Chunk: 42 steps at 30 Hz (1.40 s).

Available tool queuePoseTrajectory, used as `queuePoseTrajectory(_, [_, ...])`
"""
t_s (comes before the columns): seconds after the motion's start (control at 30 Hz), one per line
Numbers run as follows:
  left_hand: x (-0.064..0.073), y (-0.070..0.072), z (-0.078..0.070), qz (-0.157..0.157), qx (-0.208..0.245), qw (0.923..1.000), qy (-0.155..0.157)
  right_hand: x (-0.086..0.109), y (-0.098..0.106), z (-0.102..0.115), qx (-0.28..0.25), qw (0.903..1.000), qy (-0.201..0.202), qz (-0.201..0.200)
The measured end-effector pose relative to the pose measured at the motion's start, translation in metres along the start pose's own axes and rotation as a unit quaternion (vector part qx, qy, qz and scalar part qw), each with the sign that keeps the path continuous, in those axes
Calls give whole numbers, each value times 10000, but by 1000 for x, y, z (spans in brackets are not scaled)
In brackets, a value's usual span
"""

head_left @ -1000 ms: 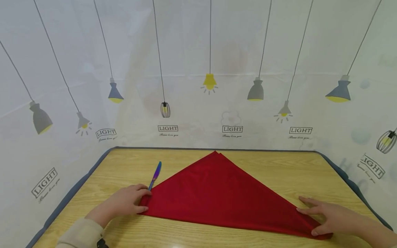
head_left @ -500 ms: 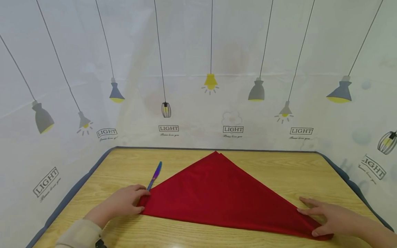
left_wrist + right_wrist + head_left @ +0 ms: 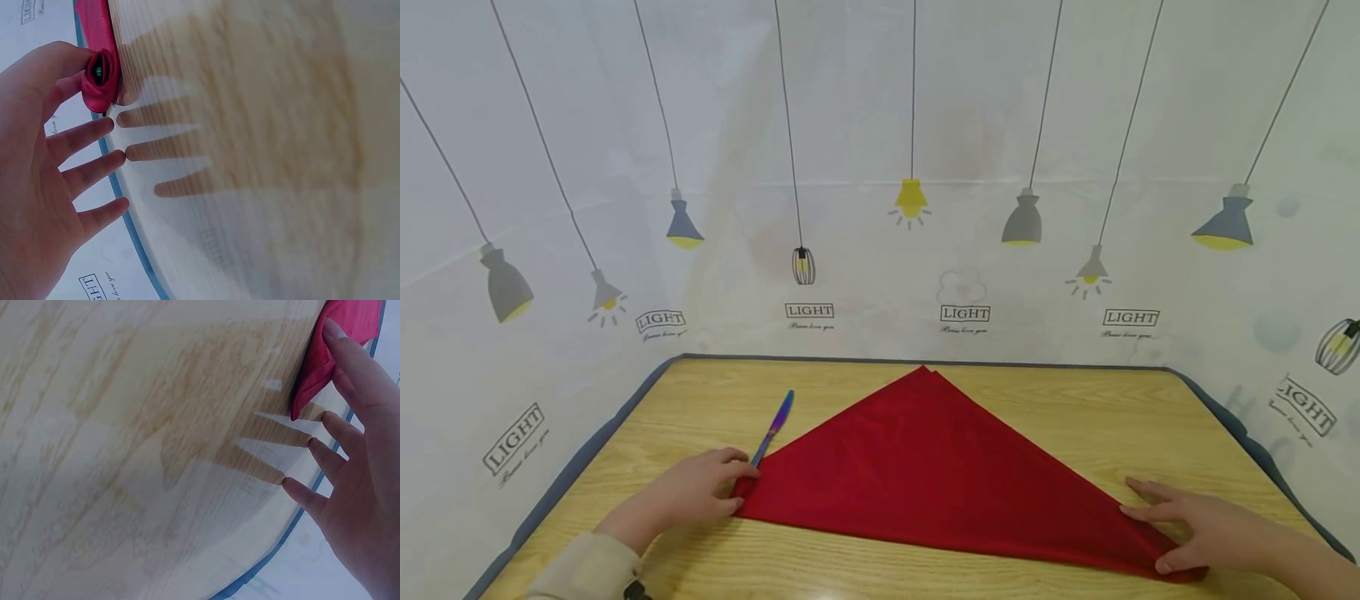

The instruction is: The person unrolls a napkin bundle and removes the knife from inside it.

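Note:
A red cloth napkin lies on the wooden table, folded into a wide triangle whose peak points to the far edge. Its left end forms a small roll, and a dark gap with a bluish-green speck shows inside. My left hand pinches this end between thumb and index finger; the other fingers spread loosely. At the right corner, my right hand has its thumb on the cloth and its index finger behind it, pinching the corner. A rainbow-coloured knife lies beyond the left hand, its lower end hidden by the fingers.
The wooden table has a dark blue border along its sides and back. Pale curtain-like walls printed with lamps and LIGHT labels enclose three sides.
My left hand has slid slightly left at the napkin's end, and a little more of the knife's lower part shows. My right hand keeps its place on the right corner.

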State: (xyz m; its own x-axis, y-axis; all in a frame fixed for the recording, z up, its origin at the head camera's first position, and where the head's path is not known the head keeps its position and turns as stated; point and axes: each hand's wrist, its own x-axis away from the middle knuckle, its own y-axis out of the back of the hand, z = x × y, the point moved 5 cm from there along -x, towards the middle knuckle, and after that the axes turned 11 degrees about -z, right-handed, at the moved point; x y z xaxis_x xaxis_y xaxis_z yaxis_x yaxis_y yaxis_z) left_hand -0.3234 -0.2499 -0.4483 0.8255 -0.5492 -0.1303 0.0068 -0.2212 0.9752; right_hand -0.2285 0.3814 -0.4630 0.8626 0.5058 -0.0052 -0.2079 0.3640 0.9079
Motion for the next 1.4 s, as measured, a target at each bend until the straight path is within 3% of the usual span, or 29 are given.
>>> queuePoseTrajectory(0.23, [2, 2, -3, 36, 33, 10000, 28, 1, -1, -1, -55, 10000, 49, -24])
queuePoseTrajectory(0.77, [4, 9, -3, -367, -161, 9988, -274, 1, -1, 0, 179, 9998, 67, -75])
queuePoseTrajectory(1.13, [7, 11, 2, -197, -46, 9998, 83, 1, 0, -1, 107, 9997, 188, -121])
queuePoseTrajectory(1.4, [10, 15, 7, -61, 31, 9996, 262, 0, -1, -1, 181, 9998, 14, -40])
